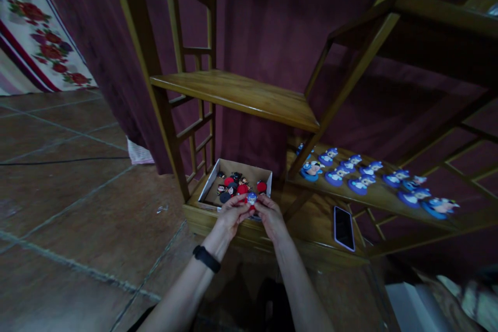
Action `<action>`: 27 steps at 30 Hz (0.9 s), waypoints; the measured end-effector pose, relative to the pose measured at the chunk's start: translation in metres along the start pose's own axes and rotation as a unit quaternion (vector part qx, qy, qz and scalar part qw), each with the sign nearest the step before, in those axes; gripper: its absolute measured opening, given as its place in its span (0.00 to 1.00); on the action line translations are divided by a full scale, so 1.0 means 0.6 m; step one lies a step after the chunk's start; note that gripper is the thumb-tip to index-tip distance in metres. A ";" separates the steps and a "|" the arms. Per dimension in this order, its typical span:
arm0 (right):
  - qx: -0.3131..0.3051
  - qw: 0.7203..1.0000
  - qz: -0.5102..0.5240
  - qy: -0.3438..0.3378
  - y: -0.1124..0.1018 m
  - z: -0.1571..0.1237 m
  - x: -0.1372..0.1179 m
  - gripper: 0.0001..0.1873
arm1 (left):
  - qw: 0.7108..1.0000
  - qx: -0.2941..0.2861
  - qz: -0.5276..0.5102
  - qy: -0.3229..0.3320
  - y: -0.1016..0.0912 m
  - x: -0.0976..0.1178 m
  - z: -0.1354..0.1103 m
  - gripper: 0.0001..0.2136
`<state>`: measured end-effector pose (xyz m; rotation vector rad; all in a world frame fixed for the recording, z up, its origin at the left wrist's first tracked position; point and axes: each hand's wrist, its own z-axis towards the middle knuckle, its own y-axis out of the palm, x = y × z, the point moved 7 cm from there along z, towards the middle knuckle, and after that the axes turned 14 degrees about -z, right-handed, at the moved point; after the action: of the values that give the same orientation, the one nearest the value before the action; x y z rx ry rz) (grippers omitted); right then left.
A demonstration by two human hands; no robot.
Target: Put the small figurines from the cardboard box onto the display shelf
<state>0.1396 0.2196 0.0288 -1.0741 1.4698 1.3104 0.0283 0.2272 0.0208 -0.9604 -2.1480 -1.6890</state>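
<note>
A small figurine with a blue-and-white top and a red lower part is held between my two hands, over the near edge of a cardboard box. My left hand, with a black band on its wrist, pinches it from the left. From the other side, the fingers of my right hand close on it too. Inside the open box lie several small red, black and dark figurines, some tipped over. My hands hide the box's front right corner.
Wooden shelving surrounds the box. On the raised shelf to the right stand several blue-and-purple figurines on round bases. A phone lies on the lower board. A dark curtain hangs behind; a cable crosses the tiled floor.
</note>
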 end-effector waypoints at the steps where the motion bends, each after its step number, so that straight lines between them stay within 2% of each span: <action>1: 0.002 1.000 -0.013 -0.021 -0.001 -0.002 -0.008 0.14 | 1.000 -0.020 0.001 0.007 0.008 0.004 -0.003 0.18; 5: 0.008 0.994 -0.032 -0.107 -0.001 -0.014 -0.052 0.15 | 0.993 -0.111 0.033 0.031 0.046 0.026 -0.018 0.19; 10: 0.010 0.988 -0.057 -0.145 -0.006 -0.018 -0.080 0.16 | 0.985 -0.143 0.079 0.053 0.069 0.049 -0.030 0.18; 15: -0.013 0.977 -0.157 -0.147 -0.011 -0.013 -0.081 0.14 | 0.980 -0.120 0.146 0.061 0.072 0.066 -0.033 0.18; 19: -0.024 0.969 -0.198 -0.148 -0.012 -0.019 -0.089 0.13 | 0.978 -0.105 0.170 0.051 0.067 0.069 -0.027 0.15; 23: -0.013 0.968 -0.213 -0.135 -0.014 -0.020 -0.092 0.11 | 0.981 -0.096 0.163 0.042 0.063 0.061 -0.019 0.11; 27: -0.002 0.977 -0.184 -0.105 -0.017 -0.011 -0.080 0.09 | 0.984 -0.092 0.148 0.034 0.060 0.049 -0.017 0.10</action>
<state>0.1612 0.2150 0.0728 -1.1099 1.0534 1.1232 0.0264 0.2319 0.0684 -1.1853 -1.7282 -1.7621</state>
